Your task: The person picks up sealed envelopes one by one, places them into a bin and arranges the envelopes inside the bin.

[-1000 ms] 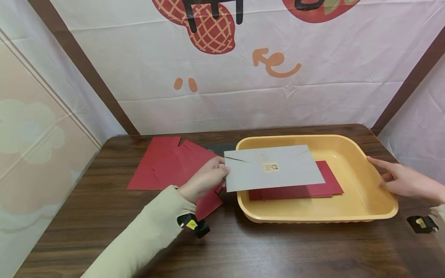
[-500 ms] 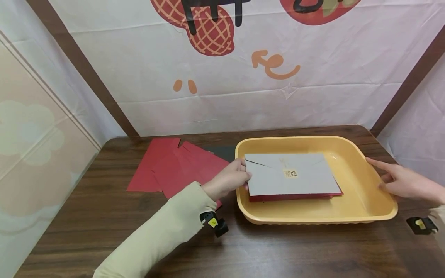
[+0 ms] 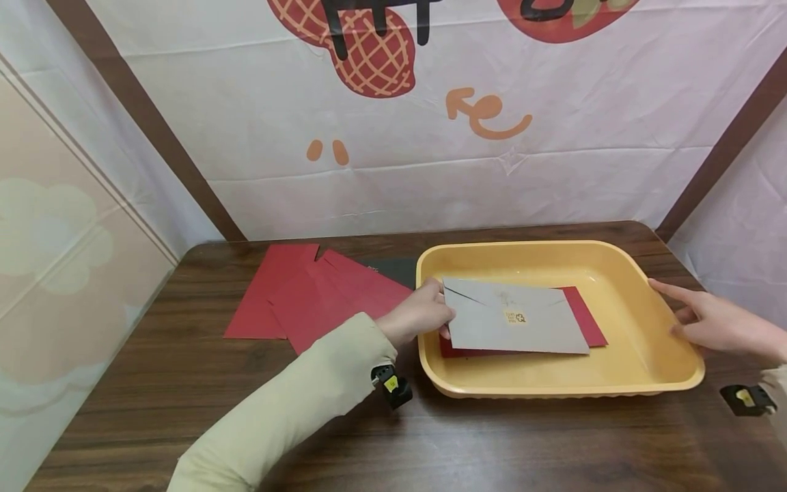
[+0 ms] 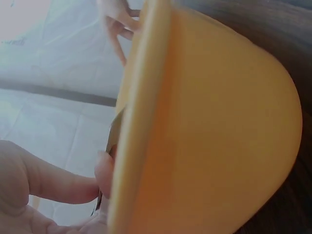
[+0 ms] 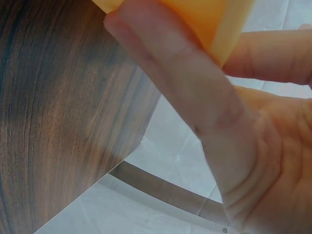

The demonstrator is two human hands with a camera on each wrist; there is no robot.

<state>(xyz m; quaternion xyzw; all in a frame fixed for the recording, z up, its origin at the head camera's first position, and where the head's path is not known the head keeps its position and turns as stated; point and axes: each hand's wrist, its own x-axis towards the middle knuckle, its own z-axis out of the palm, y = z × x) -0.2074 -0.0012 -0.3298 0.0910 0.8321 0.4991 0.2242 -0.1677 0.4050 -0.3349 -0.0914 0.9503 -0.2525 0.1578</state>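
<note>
My left hand (image 3: 424,311) pinches the left edge of a pale grey envelope (image 3: 541,321), which has a small printed sticker on its face. The envelope slants inside a yellow plastic basin (image 3: 553,384), over a red envelope (image 3: 587,318) whose right end shows. The left wrist view has the left thumb (image 4: 61,187) and fingers close behind the basin's rim (image 4: 141,117), which hides most of the envelope. At the basin's right side my right hand (image 3: 719,318) grips the rim. Its fingers (image 5: 187,80) lie on both sides of the wall in the right wrist view.
Several red envelopes (image 3: 307,294) overlap on the wooden table (image 3: 154,383) left of the basin. A dark flat item (image 3: 393,268) lies partly under them. Behind the table hangs a printed white cloth (image 3: 381,191).
My left hand has moved right with the grey envelope, bringing it down into the basin and then tilting its right end toward the front. The right hand stays at the rim.
</note>
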